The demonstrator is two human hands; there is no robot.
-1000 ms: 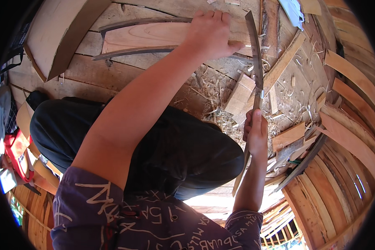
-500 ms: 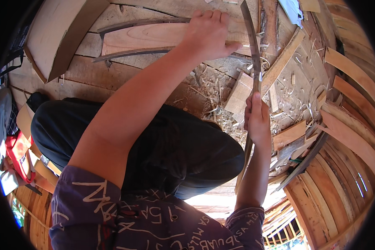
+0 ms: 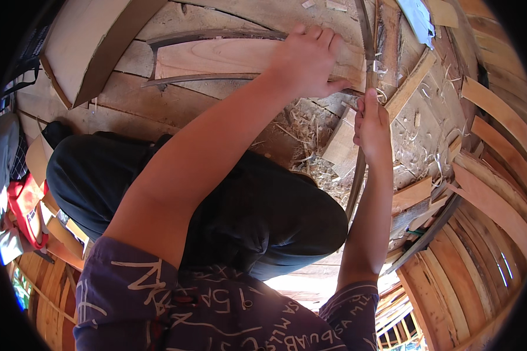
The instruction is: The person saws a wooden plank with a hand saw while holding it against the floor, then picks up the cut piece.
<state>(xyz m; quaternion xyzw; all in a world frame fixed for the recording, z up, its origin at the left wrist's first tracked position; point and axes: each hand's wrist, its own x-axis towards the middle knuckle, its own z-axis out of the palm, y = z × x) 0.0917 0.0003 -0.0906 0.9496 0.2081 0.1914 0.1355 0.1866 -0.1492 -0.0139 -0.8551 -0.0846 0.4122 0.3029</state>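
Note:
A pale wooden board (image 3: pixel 211 57) with dark, curving edge strips lies on the plank floor ahead of me. My left hand (image 3: pixel 307 61) grips it near its right end, fingers over the far edge and thumb on the near side. In my closed right hand (image 3: pixel 373 126) is a long-handled knife, its narrow dark blade (image 3: pixel 365 26) pointing away from me across the board's right end. The knife's long handle (image 3: pixel 357 181) runs back beneath my right forearm toward my knee. Whether the blade's edge touches the wood I cannot tell.
Wood shavings (image 3: pixel 313 134) and offcuts, among them a small block (image 3: pixel 341 143), litter the floor by my knee. A long strip of wood (image 3: pixel 411 85) slants to the right. Curved plank walls (image 3: pixel 492 216) rise at the right; a cardboard box (image 3: pixel 93 50) stands far left.
My right hand has pushed the knife forward, away from me, so its blade now reaches farther past the board. My left hand keeps its grip on the board; the view has shifted slightly.

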